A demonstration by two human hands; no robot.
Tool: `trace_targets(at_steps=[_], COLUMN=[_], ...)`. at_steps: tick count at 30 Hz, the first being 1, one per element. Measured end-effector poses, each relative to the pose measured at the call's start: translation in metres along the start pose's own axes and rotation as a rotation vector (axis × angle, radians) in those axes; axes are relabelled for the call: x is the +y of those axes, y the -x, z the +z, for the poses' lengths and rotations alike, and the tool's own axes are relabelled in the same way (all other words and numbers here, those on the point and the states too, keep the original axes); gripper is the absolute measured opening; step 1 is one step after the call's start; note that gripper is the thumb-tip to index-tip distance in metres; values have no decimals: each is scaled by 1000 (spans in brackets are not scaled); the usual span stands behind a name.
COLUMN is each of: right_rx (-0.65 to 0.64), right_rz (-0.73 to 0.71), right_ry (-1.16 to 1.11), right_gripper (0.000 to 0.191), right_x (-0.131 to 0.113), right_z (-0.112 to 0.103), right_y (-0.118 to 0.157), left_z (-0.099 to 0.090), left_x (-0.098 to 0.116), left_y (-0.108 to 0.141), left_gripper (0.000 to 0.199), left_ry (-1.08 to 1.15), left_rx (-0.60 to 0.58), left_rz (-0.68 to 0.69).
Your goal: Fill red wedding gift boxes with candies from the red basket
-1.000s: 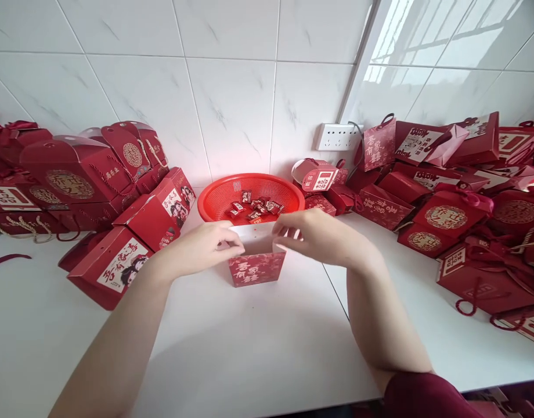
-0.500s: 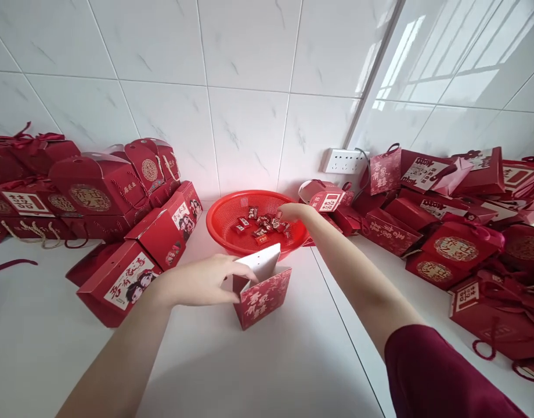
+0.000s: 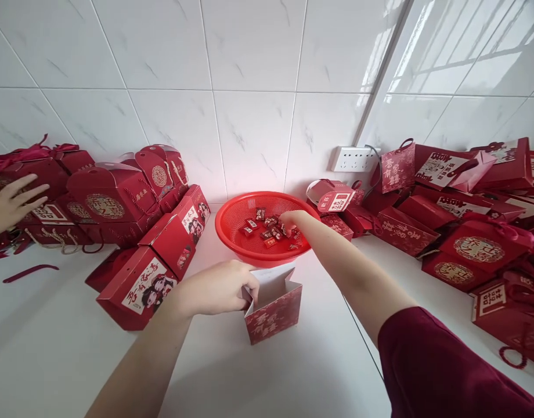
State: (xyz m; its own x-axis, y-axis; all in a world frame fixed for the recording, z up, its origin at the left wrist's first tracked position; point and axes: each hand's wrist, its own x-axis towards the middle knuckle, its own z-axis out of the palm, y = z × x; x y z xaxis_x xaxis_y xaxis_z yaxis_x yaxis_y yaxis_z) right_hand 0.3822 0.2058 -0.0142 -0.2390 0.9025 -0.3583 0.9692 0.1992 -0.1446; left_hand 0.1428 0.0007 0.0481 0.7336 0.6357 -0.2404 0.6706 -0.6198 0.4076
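A red paper bag (image 3: pixel 275 313) with a white inside stands upright with its top open. My left hand (image 3: pixel 227 287) grips its left edge, fingers curled over the rim. Behind the bag sits a round red plastic basket (image 3: pixel 232 247) with several small wrapped candies (image 3: pixel 271 235) in it. My right hand (image 3: pixel 293 222) reaches into the basket's right side, its fingers down among the candies and closed; what they hold, if anything, is hidden.
Red gift boxes (image 3: pixel 104 200) are stacked at the left, with more boxes (image 3: pixel 139 290) beside the basket. Many red boxes and bags (image 3: pixel 476 249) pile up at the right. A power strip (image 3: pixel 354 159) is on the wall. Another person's hand (image 3: pixel 14 200) is at the far left.
The view has shifted slightly left. Another person's hand has appeared at the left edge. My right fingers are lower among the candies, and my left fingers are more curled over the bag's rim.
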Motion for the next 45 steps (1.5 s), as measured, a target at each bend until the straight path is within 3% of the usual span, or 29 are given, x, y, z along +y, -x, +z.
trace_targets(at_steps=[4, 8, 14, 17, 22, 26, 32, 38, 45], right_rx=[-13, 181, 530, 648, 781, 801, 581, 552, 332], right_rz=[-49, -192, -513, -858, -990, -987, -907, -755, -544], right_ry=[-22, -147, -440, -753, -697, -644, -401, -216, -142], right_gripper=[31, 28, 34, 30, 21, 20, 22, 23, 19], right_x=[-2, -7, -10, -9, -14, -23, -36, -35, -36], right_z=[1, 9, 28, 32, 28, 28, 34, 36, 37], right_y=[15, 52, 149, 202, 261, 269, 250, 249, 260], left_z=[-2, -1, 5, 6, 10, 14, 12, 13, 21], left_x=[5, 7, 11, 14, 14, 14, 19, 23, 31], left_y=[1, 0, 0, 1, -1, -2, -1, -1, 7], left_gripper=[29, 30, 29, 30, 29, 24, 27, 26, 28], left_ry=[-92, -168, -171, -173, -224, -247, -227, -265, -323], left_rx=[67, 157, 159, 136, 153, 156, 144, 132, 127], left_rz=[-19, -67, -2, -35, -20, 1, -18, -35, -18])
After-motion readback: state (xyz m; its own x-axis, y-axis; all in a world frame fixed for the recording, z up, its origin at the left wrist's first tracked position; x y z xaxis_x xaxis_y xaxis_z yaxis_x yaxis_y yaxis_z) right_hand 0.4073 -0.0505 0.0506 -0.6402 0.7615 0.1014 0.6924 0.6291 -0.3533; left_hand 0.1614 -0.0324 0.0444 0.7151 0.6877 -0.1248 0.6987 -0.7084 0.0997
